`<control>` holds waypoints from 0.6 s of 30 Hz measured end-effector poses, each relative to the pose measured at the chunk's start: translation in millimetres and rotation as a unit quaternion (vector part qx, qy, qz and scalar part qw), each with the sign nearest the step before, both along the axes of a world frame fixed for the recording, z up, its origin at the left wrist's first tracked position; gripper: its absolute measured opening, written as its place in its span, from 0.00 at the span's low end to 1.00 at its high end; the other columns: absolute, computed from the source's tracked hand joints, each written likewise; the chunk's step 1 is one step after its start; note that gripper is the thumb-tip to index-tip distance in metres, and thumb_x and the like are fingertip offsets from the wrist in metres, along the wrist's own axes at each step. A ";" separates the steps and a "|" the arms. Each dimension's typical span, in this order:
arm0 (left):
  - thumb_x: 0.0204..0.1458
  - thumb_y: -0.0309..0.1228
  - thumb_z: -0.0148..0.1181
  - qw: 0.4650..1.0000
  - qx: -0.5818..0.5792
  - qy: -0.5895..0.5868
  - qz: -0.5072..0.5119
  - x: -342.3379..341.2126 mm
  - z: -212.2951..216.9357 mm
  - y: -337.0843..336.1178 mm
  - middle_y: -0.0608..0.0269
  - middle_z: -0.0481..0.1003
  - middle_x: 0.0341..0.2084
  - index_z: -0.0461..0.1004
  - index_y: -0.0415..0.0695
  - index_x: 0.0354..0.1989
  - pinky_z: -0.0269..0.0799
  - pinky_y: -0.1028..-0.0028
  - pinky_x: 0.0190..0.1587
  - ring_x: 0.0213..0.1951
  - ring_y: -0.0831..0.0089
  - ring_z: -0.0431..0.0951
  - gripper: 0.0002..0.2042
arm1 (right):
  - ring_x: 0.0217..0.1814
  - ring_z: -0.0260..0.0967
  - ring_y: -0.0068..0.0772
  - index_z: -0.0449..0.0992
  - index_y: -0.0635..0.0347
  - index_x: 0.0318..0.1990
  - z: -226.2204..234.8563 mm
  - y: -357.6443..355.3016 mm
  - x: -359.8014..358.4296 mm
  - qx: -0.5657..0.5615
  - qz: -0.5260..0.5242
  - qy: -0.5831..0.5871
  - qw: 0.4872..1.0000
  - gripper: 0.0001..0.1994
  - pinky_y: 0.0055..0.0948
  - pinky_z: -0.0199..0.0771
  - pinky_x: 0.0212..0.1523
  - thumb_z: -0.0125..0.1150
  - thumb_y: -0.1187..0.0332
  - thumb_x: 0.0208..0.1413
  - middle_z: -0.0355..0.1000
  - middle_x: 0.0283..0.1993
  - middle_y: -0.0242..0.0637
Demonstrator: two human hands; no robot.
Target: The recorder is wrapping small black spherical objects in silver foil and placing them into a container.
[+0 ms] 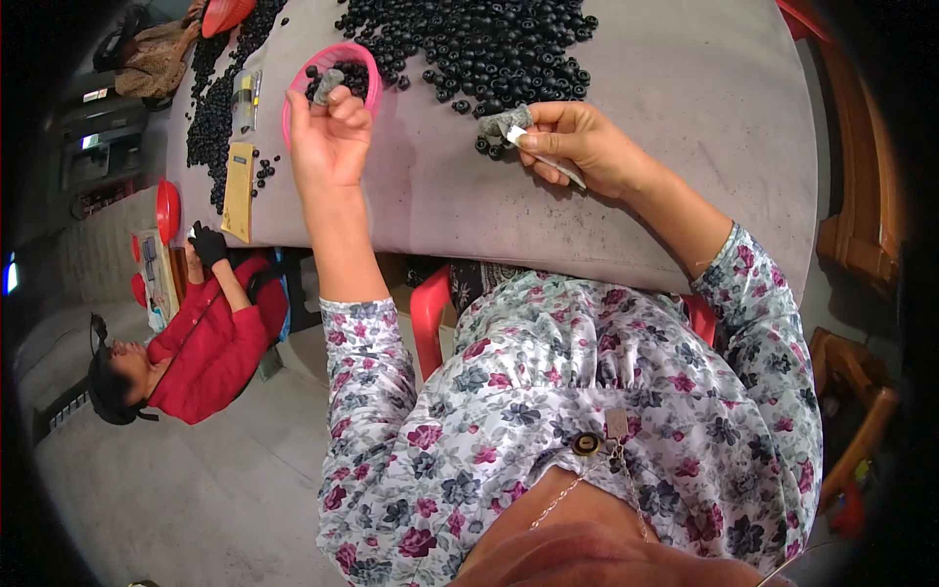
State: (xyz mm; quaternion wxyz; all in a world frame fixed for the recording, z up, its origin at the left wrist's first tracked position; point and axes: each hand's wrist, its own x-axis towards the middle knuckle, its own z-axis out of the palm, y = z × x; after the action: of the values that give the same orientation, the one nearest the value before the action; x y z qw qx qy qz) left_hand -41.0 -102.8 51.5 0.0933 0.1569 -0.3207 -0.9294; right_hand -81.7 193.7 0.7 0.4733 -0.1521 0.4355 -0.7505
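My left hand (pixel 331 132) is raised over a pink bowl (pixel 344 46) and pinches a small grey piece (pixel 327 84) in its fingertips. The bowl holds a few small black round pieces. My right hand (pixel 579 145) rests on the grey table (pixel 685 117) and holds another grey piece (pixel 505 121) together with a thin white strip (pixel 559 168). A big heap of black round pieces (pixel 489 44) lies just beyond my right hand, with a few loose ones by its fingers.
Left of the bowl lie a clear packet (pixel 246 98), a yellow packet (pixel 238 191) and another band of black pieces (pixel 210 108). A person in red with a black glove (pixel 207 245) sits at the table's left end beside a red bowl (pixel 168 210). Wooden chairs (pixel 861 215) stand at the right.
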 end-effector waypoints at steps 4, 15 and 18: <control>0.61 0.31 0.56 0.935 -0.353 -0.034 0.004 19.5 -43.7 43.4 0.68 0.73 0.23 0.75 0.41 0.39 0.64 0.81 0.24 0.23 0.80 0.70 0.06 | 0.20 0.66 0.12 0.75 0.59 0.34 -5.5 -4.4 0.7 -0.009 -0.008 0.008 1.000 0.08 0.16 0.66 0.17 0.58 0.65 0.62 0.70 0.23 0.26; 0.50 0.28 0.66 0.699 -0.712 -0.062 -0.013 3.8 -50.1 79.8 0.59 0.73 0.27 0.75 0.36 0.32 0.70 0.72 0.30 0.25 0.72 0.74 0.08 | 0.22 0.68 0.12 0.75 0.59 0.35 -5.8 -2.1 2.3 -0.021 -0.018 0.000 1.000 0.07 0.14 0.67 0.19 0.60 0.65 0.61 0.73 0.27 0.27; 0.49 0.28 0.67 0.675 -0.735 -0.060 -0.023 8.4 -52.3 81.8 0.59 0.73 0.26 0.74 0.37 0.32 0.70 0.71 0.31 0.25 0.70 0.74 0.09 | 0.22 0.68 0.12 0.75 0.59 0.36 -6.4 -2.4 2.0 -0.018 -0.020 0.008 1.000 0.07 0.14 0.68 0.19 0.60 0.65 0.61 0.74 0.27 0.27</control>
State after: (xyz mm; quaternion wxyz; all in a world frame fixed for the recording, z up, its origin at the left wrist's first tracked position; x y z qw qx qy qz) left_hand -32.6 -21.0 -0.8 0.1376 0.0856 -0.9091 -0.3838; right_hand -79.7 191.3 -5.7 0.4513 -0.1580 0.4289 -0.7664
